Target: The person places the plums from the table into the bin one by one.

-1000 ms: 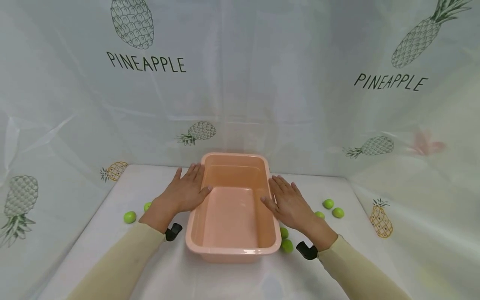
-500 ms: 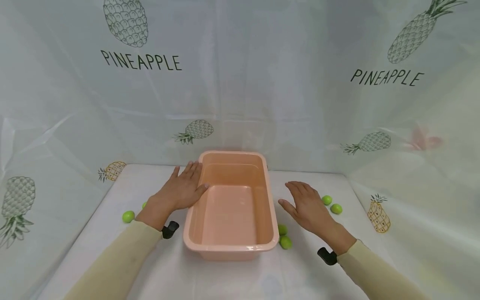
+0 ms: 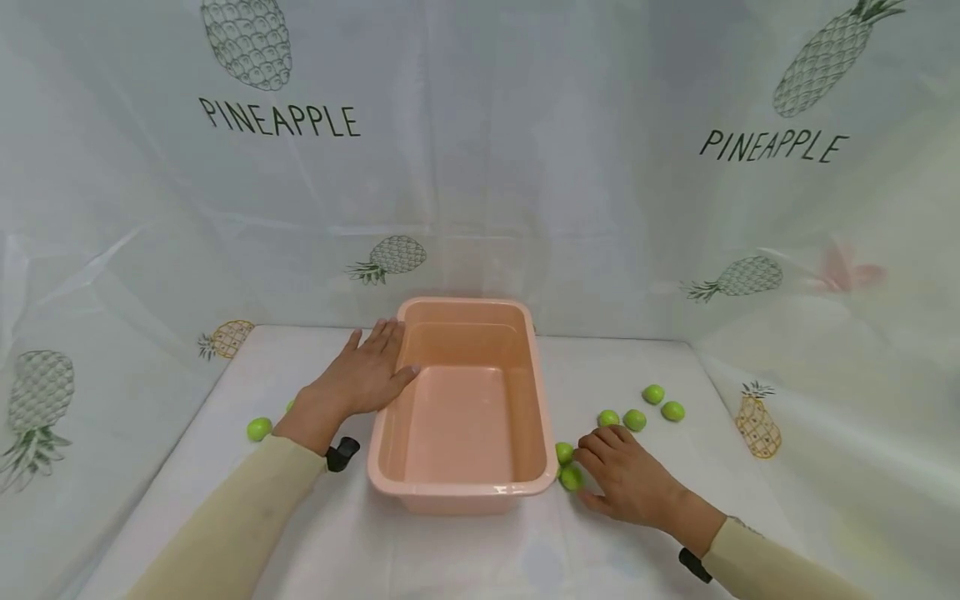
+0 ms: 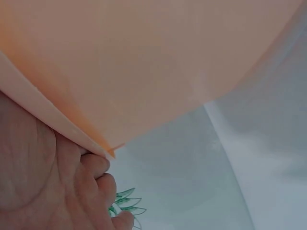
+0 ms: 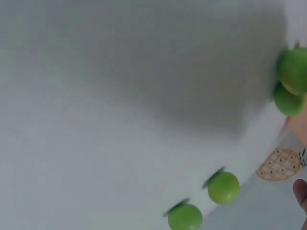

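A peach-coloured plastic basin (image 3: 457, 433) stands on the white-covered table, nothing visible inside it. My left hand (image 3: 358, 377) rests along its left rim with extended fingers, the thumb over the inner side; the left wrist view shows the palm (image 4: 33, 177) under the rim. Beside the basin's right wall lie small green fruits resembling limes (image 3: 571, 477). My right hand (image 3: 630, 479) reaches to them, fingers slightly bent and thumb apart, its fingertips next to the nearest fruit (image 5: 293, 72). Whether they touch is unclear.
Several more green fruits (image 3: 634, 419) lie beyond my right hand. Left of the basin sits another green fruit (image 3: 259, 429), and one more is mostly hidden behind my left wrist. A pineapple-printed sheet (image 3: 487, 167) hangs around the table's back and sides.
My right hand has left the basin's right rim, moved outward, then come down and toward me beside the green fruits. My left hand stays on the left rim.
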A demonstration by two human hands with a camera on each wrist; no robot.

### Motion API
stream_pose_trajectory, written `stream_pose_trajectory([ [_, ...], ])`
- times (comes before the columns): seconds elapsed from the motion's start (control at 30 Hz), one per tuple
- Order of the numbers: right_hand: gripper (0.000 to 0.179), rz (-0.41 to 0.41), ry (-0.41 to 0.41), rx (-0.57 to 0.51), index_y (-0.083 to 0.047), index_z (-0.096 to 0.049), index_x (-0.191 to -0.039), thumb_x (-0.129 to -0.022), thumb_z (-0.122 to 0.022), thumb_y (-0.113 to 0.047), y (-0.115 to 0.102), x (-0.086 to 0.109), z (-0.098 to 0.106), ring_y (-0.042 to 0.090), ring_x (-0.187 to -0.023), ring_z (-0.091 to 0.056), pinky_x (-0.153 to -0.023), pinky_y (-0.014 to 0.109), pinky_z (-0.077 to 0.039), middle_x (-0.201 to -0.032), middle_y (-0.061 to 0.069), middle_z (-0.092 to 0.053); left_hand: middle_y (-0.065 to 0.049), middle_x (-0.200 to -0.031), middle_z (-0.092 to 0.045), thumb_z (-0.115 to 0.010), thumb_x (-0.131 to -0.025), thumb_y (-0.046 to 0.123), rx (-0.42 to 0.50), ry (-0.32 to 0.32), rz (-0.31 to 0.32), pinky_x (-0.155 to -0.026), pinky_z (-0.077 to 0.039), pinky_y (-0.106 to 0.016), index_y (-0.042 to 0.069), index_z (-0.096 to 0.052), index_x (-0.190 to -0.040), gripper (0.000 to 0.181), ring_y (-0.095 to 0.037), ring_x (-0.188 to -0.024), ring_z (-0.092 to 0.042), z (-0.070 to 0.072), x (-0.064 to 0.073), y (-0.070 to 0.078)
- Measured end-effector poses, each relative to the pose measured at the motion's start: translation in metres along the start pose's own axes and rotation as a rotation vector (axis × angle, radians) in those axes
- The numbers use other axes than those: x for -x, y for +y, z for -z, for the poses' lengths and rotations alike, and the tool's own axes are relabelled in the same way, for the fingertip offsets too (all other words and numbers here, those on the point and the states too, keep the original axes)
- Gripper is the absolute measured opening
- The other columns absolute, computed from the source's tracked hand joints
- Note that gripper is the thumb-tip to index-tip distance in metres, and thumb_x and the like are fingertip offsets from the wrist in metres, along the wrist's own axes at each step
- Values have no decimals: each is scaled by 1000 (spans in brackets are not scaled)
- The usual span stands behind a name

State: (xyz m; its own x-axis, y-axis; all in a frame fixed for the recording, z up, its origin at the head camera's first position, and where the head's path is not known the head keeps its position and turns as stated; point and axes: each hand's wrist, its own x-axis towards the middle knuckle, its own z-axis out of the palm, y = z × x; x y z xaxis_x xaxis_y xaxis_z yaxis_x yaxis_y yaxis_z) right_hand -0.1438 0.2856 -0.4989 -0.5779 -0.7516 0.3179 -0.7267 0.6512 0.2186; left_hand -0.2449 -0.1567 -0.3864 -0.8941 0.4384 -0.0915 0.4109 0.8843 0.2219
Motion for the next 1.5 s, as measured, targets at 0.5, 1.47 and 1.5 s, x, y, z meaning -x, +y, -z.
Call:
stream_pose_trajectory([
  [0.5,47,3,-56,13,-16,-67,-111,-79,-90,-42,-3,-2,-15,16,-99,-55,-90,39,-50,-104,-4,-63,-22,-176,-7,-35,-113,51,5,11,2,-130,-6,-66,-4,-8,-167,81,-40,-164,-5,3,0,0],
  [1.47,36,-55,164,-21,-4,-66,-106,-89,-80,-33,74,-182,81,32,-93,-56,-78,46,-48,-105,12,-64,-24,-175,-8,-33,-113,50,-41,30,49,-130,-6,-65,-5,-10,-166,80,-40,-164,-6,-2,6,13],
  [1.5,35,-46,148,-35,-5,-66,-107,-90,-79,-33,70,-189,80,32,-94,-56,-78,46,-48,-105,11,-64,-24,-175,-8,-33,-113,50,-44,27,50,-130,-6,-65,-5,-10,-167,80,-40,-164,-6,-2,5,13],
])
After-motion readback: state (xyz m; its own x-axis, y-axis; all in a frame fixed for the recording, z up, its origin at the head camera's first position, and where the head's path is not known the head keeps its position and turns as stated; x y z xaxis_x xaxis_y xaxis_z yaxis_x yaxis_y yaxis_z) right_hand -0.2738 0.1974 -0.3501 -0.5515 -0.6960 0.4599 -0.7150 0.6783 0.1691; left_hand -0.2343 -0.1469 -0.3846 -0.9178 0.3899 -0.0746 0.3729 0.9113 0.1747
